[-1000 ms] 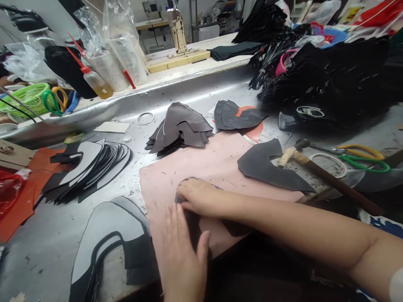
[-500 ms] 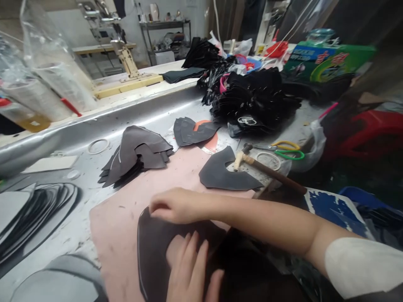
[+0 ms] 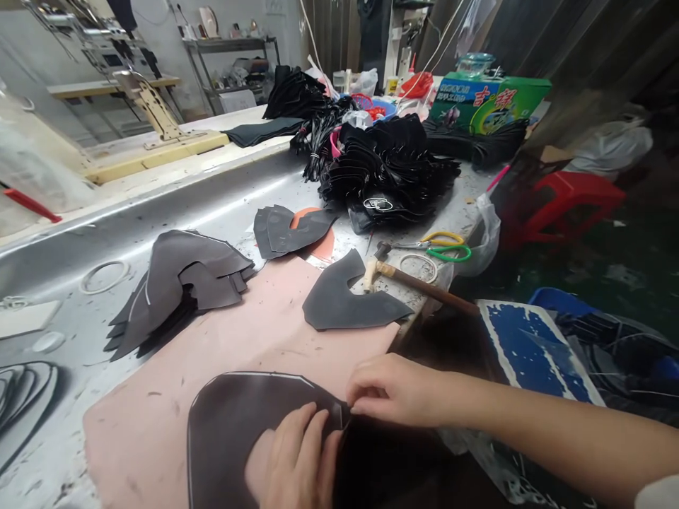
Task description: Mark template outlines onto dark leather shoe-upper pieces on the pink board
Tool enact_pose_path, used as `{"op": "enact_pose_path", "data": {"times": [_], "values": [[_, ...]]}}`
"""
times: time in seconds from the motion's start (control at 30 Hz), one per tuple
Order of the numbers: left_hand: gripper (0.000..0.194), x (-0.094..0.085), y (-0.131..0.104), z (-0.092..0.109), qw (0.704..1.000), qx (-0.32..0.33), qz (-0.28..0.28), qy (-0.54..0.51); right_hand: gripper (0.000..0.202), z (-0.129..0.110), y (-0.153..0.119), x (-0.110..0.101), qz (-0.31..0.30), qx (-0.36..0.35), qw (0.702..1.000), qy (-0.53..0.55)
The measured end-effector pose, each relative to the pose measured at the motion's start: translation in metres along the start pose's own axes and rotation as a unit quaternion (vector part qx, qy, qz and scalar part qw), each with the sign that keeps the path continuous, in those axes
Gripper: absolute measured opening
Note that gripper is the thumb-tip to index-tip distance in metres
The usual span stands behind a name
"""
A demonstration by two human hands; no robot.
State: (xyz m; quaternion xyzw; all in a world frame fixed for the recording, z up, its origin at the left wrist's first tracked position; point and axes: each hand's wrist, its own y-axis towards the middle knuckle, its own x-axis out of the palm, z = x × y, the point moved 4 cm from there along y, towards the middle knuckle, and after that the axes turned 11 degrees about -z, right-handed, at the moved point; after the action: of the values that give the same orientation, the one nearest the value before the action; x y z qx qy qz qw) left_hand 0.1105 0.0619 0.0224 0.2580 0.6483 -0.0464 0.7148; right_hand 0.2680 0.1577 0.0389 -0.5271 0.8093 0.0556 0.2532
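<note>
A dark brown-grey, U-shaped leather-like piece (image 3: 217, 417) with a pale line along its outer edge lies on a pink sheet (image 3: 143, 417). My left hand (image 3: 302, 459) rests on it with fingers stretched out, beside its inner cut-out. At the piece's right tip, my right hand (image 3: 392, 392) pinches the edge between thumb and fingers. Beyond my hands lies a single grey U-shaped piece (image 3: 334, 300). A stack of similar dark pieces (image 3: 180, 276) stands to the left, and a smaller grey pile (image 3: 291, 233) sits further back.
A hammer (image 3: 424, 284) and yellow-and-green-handled scissors (image 3: 440, 244) lie at the table's right edge. Bundled black pieces (image 3: 387, 170) are heaped behind. A blue-topped, worn surface (image 3: 530, 353) stands at the right, near a red stool (image 3: 573, 205). White rings lie on the metal tabletop (image 3: 64, 283).
My right hand has slid right and down along the dark piece's edge to its right tip. My left hand stays on the piece. The camera view has turned right.
</note>
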Motion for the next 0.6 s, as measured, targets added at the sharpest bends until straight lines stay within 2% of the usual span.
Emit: {"op": "enact_pose_path", "data": {"times": [0.07, 0.13, 0.23, 0.37, 0.5, 0.6], "values": [[0.019, -0.006, 0.006, 0.000, 1.000, -0.013, 0.014, -0.020, 0.009, 0.000, 0.002, 0.002, 0.002, -0.015, 0.999, -0.028], [0.016, -0.011, 0.013, -0.001, 0.998, -0.039, 0.026, -0.044, 0.008, -0.002, 0.004, 0.003, 0.013, -0.020, 0.998, -0.063], [0.015, -0.014, 0.018, -0.005, 0.987, -0.124, 0.032, -0.092, 0.013, -0.007, 0.006, 0.005, 0.068, -0.045, 0.989, -0.127], [0.015, -0.014, 0.018, -0.013, 0.961, -0.218, 0.010, -0.168, 0.012, -0.016, 0.014, 0.014, 0.141, -0.132, 0.960, -0.201], [0.016, -0.016, 0.017, -0.018, 0.945, -0.256, -0.003, -0.203, 0.018, -0.017, 0.022, 0.019, 0.184, -0.184, 0.932, -0.251], [0.016, -0.015, 0.018, -0.018, 0.944, -0.256, -0.014, -0.209, 0.021, -0.016, 0.024, 0.019, 0.207, -0.212, 0.917, -0.266]]}}
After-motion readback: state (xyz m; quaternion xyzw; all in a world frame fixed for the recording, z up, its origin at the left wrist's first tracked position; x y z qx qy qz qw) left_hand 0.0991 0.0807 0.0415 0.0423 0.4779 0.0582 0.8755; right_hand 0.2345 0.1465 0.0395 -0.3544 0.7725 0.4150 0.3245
